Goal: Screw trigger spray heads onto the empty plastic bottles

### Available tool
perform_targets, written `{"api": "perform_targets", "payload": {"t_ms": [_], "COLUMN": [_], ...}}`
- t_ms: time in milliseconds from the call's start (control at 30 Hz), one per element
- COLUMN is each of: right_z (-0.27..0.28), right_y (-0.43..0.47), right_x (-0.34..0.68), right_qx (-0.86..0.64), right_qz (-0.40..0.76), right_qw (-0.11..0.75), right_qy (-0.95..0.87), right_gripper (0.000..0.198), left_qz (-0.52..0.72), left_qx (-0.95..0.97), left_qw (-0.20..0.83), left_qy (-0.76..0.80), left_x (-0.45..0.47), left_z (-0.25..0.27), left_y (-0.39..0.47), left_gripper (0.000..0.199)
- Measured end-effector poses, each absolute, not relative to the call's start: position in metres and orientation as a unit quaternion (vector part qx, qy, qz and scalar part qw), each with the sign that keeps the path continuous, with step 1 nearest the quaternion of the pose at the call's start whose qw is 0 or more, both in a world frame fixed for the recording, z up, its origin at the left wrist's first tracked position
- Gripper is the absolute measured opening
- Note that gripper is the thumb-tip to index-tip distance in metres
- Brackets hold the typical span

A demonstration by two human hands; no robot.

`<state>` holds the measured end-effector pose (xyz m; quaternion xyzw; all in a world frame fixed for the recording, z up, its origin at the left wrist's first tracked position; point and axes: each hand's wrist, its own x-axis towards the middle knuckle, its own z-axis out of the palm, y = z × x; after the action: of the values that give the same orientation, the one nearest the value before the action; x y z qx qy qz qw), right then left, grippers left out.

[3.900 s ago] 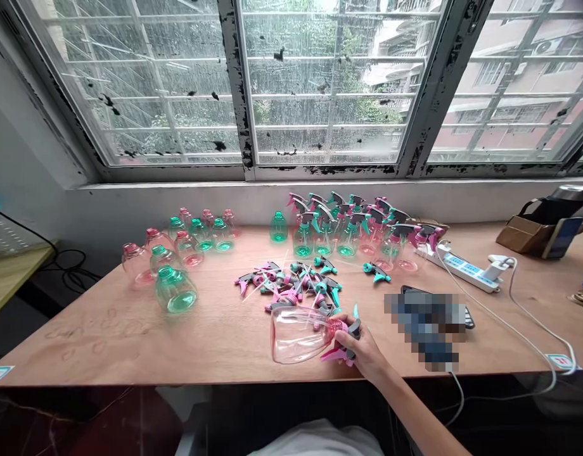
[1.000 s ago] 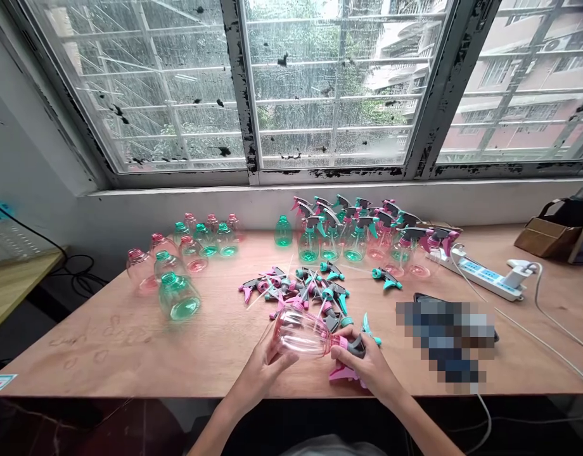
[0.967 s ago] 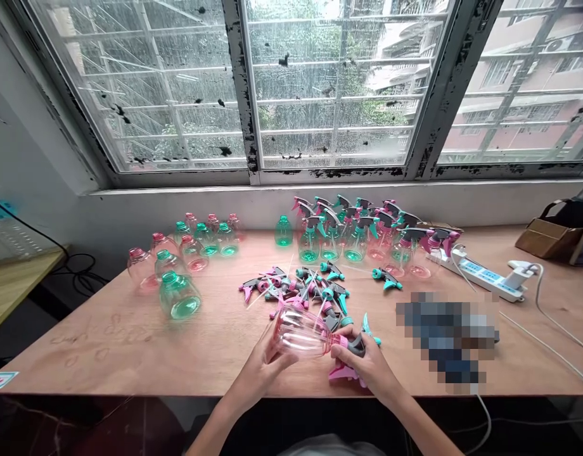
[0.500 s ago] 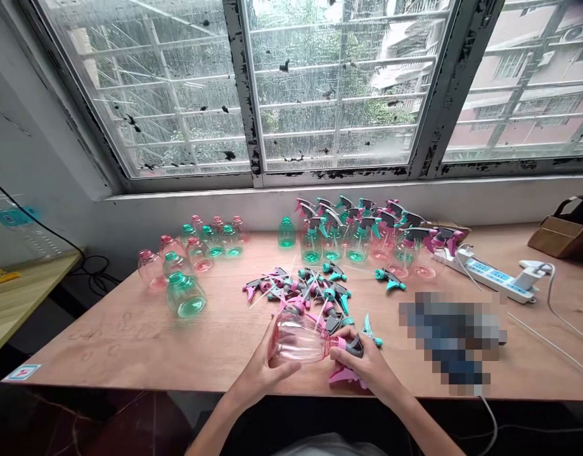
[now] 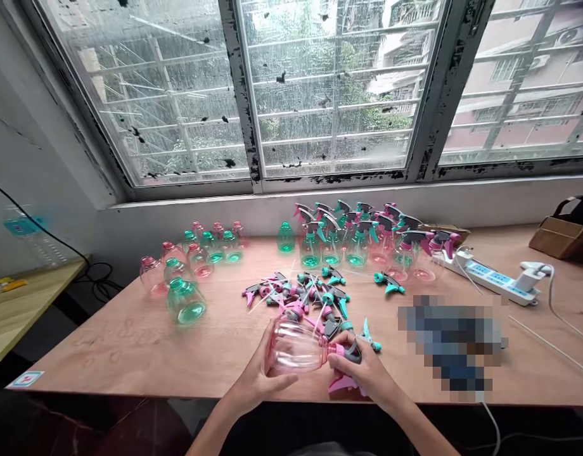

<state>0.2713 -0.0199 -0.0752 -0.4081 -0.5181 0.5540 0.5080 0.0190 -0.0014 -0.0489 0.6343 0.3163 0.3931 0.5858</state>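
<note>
A clear pink spray bottle [image 5: 298,347] lies on its side in the air above the table's front part, its neck to the right. My left hand [image 5: 258,370] wraps round its base end. At the neck, my right hand [image 5: 360,361] grips a pink and grey spray head [image 5: 346,351], its collar up against the bottle's mouth. Whether the thread has caught, I cannot tell. The pink trigger [image 5: 345,383] shows below the right hand. Just beyond the bottle lies a pile of loose pink and teal spray heads [image 5: 296,291].
Several pink and green bottles without heads, one a green bottle [image 5: 187,303], stand at the left. Bottles with spray heads [image 5: 357,244] cluster near the window wall. A white power strip [image 5: 491,275], a cable and a pixelated patch are at the right.
The view has tilted slightly, so the scene sits a little lower. Both hands keep hold of the bottle and spray head, with only slight finger movement at the neck.
</note>
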Motion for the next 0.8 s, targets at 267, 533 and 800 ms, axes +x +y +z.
{"api": "perform_targets", "payload": {"t_ms": [267,533,800], "right_z": [-0.0745,-0.0798,-0.0786], "right_y": [-0.0186,-0.017,-0.0196], "right_x": [0.2719,0.2735,0.2721], "right_qx": [-0.413,-0.42,-0.425], "right_qz": [0.544,0.547,0.538], "right_qw": [0.509,0.498,0.5], "right_qy": [-0.524,-0.525,-0.529], "right_gripper": [0.035,0.036,0.035], "left_qz": [0.385,0.385,0.374], "left_qx": [0.63,0.629,0.634], "left_qw": [0.588,0.582,0.593], "left_qy": [0.329,0.342,0.327], "left_x": [0.0201,0.0213,0.0212], "left_z": [-0.052,-0.0476,-0.0457], "left_y": [0.0009,-0.001,0.0], "left_gripper": [0.104,0.102,0.104]}}
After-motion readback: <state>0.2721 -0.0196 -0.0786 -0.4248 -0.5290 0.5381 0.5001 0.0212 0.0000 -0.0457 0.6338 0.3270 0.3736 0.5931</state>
